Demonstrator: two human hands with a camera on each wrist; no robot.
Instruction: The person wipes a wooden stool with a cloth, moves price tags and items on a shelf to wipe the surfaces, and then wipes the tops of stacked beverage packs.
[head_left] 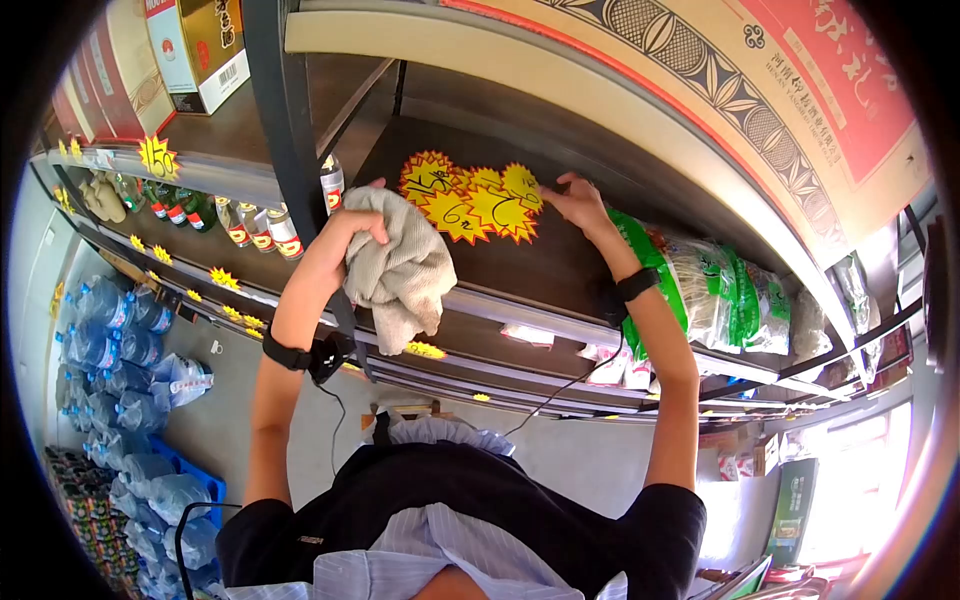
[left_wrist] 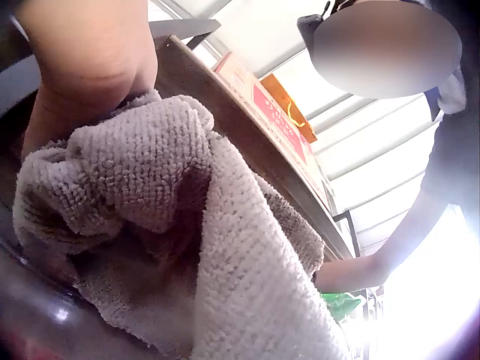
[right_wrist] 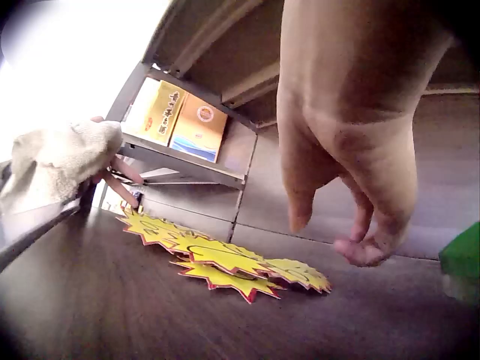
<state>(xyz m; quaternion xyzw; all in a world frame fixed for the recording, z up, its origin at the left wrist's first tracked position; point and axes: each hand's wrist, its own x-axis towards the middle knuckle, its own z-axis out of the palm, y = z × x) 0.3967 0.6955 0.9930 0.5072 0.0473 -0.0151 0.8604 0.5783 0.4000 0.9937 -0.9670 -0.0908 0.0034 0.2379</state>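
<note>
A crumpled grey-beige cleaning cloth (head_left: 402,268) hangs from my left hand (head_left: 355,226), which grips it at the shelf's front edge. Close up in the left wrist view, the ribbed, fluffy cloth (left_wrist: 255,262) covers most of the fingers. Several yellow starburst price tags (head_left: 468,200) with red edges and handwritten numbers lie overlapping on the dark shelf board (head_left: 545,265). Just right of them is my right hand (head_left: 582,206). In the right wrist view, this hand (right_wrist: 345,180) hangs over the board beside the tags (right_wrist: 217,255), thumb and fingers apart with nothing between them.
Green-and-clear bags (head_left: 700,290) stand right of the right forearm. A black upright post (head_left: 283,110) and small bottles (head_left: 270,230) are on the left. Overhead, a large red and beige carton (head_left: 780,110) sits on the upper shelf. Water jugs (head_left: 100,330) stand on the floor at left.
</note>
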